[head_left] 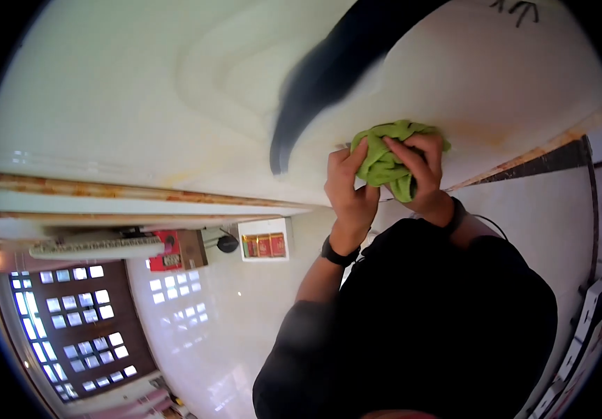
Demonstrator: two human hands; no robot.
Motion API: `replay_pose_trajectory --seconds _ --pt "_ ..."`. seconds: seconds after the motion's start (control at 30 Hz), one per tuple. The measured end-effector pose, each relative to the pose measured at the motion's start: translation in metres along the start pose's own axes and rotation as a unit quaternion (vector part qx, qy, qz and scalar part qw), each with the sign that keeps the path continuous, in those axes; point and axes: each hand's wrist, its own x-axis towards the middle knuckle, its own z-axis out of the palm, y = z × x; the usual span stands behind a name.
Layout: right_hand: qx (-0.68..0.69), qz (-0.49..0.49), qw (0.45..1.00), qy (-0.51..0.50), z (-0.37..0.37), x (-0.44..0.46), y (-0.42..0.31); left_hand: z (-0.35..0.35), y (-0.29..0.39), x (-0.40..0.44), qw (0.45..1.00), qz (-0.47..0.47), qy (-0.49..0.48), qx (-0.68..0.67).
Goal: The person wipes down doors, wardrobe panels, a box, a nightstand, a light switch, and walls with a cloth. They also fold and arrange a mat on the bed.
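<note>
A crumpled green cloth point(383, 166) is bunched between my two hands against a pale, glossy surface point(140, 105). My left hand point(348, 192) grips its left side, fingers curled in. On the other side my right hand point(427, 171) holds it with bent fingers pressed into the folds. Dark bands circle both wrists. Just left of the cloth, a long black curved shape point(336, 70) runs across the surface, its lower tip slightly blurred. Thin dark strokes point(521, 10) mark the top right.
A brown-marbled trim point(140, 192) edges the pale surface. Beyond it on the shiny floor point(224, 314) are a white box with red and gold packs point(265, 244) and a red-and-brown carton point(179, 250). A dark lattice with lit panes point(81, 328) stands at far left.
</note>
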Motion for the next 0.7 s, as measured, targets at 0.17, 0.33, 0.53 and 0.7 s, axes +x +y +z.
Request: replay_pose_trajectory --seconds 0.17,0.33,0.53,0.7 --pt "-0.101 -0.041 0.990 0.086 -0.033 -0.006 0.036 0.028 0.027 0.026 0.995 0.064 -0.072 -0.004" --pt "-0.162 0.041 0.974 0.153 -0.049 -0.071 0.088 0.079 0.033 0.001 0.976 0.074 -0.203 -0.042" --pt "-0.057 0.275 0.957 0.068 -0.062 -0.165 0.105 0.117 0.006 -0.067 0.947 0.056 -0.313 0.041" --pt "-0.016 0.268 0.963 0.039 -0.079 -0.127 0.086 0.109 0.010 -0.055 0.951 0.076 -0.296 0.041"
